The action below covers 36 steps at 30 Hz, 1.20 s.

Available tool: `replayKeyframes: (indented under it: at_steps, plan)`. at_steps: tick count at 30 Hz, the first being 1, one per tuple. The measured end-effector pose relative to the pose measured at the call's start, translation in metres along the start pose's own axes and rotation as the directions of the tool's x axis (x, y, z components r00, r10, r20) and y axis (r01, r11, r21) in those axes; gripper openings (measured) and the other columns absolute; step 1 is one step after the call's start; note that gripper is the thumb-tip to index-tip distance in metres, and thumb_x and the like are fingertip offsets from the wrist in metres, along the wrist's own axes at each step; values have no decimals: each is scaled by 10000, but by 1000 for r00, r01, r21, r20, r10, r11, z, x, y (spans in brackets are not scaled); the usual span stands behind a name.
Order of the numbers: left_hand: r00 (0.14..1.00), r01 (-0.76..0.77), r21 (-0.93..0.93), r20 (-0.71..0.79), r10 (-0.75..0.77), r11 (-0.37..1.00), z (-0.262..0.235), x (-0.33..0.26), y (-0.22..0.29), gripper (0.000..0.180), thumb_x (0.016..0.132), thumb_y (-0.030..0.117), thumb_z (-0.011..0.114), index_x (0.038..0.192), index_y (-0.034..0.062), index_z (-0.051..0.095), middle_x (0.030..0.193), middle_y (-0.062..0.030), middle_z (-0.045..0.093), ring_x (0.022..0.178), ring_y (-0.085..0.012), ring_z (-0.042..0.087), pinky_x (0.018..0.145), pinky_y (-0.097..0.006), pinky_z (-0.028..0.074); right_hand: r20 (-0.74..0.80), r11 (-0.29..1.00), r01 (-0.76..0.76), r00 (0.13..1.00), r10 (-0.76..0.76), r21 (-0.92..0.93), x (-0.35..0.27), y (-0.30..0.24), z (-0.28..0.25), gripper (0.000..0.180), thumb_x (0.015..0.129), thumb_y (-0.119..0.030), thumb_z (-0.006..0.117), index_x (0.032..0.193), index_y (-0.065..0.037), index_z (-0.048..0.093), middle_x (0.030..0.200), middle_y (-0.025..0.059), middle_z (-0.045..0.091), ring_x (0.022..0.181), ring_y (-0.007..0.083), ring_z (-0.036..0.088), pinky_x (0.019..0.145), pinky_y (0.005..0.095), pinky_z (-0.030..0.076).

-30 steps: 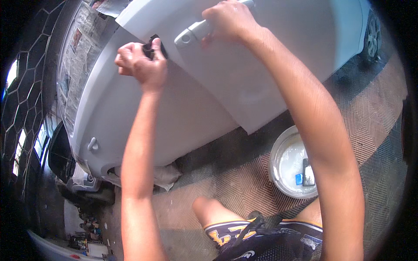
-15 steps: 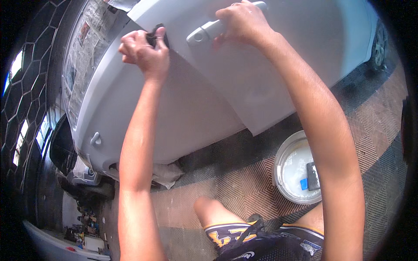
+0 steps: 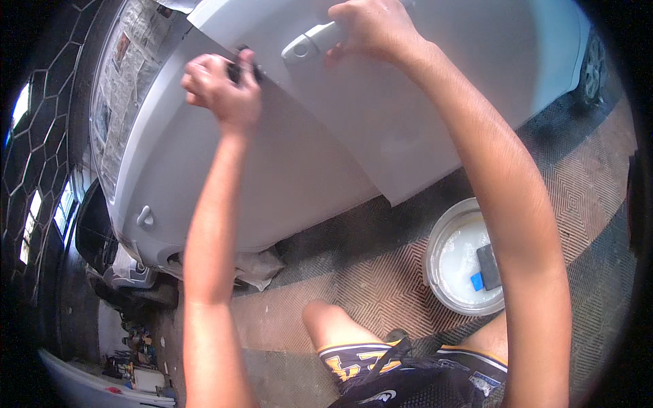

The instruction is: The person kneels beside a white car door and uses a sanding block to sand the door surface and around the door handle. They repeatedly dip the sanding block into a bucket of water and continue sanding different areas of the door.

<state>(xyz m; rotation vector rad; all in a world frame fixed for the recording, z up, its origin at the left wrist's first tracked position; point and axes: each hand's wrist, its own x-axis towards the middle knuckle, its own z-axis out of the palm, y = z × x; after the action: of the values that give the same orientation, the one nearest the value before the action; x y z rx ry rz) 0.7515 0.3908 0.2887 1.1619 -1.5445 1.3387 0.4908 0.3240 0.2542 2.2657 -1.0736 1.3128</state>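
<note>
A white car door fills the upper middle of the head view. My right hand grips its white door handle near the top. My left hand is closed around a small dark object, pressed against the door's edge just left of the handle. What the dark object is stays too hidden by my fingers to tell. Both forearms reach up from the lower edge.
A white bucket of milky water stands on the patterned floor at the right, with a dark block and a blue piece in it. Newspaper covers the car window at upper left. A crumpled cloth lies under the car. My knee is below.
My left hand has slid slightly down and left along the door edge with the dark object. My right hand stays on the handle. The view has shifted a little.
</note>
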Motion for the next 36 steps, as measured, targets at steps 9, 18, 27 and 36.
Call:
replayKeyframes:
  at_steps: [9,18,27,36]
  plan:
    - [995,93,-109,32,-90,990,-1,-25,18,390,902,375,793,842,54,581,1161,-128,485,1165,-330,400,981,-498,283,-14,999,-12,1000,13,37,2,-8,-2,541,599,-580,910,807,-110,738,819,138,744,871,328,722,845,444,518]
    - [998,-13,-114,-63,6,993,8,-15,15,395,876,412,818,824,90,595,1140,-106,470,1164,-313,405,960,-513,290,54,998,-68,996,68,-2,-4,1,-13,535,600,-556,921,856,-119,749,856,121,753,925,321,722,877,434,521]
    - [914,-231,-236,279,293,944,-9,-238,73,393,857,401,819,739,100,596,1012,-79,541,1082,-299,478,926,-479,312,1,997,1,1000,-1,73,-4,0,-1,441,621,-485,919,844,-146,748,861,112,757,922,311,728,866,445,523]
    - [331,942,-335,939,-99,-31,-78,-69,61,442,1039,331,644,1395,78,574,1129,-132,716,900,-214,752,503,-256,558,7,998,-10,1000,9,60,-1,8,-10,523,566,-536,936,871,-139,784,904,111,775,932,303,748,857,430,572]
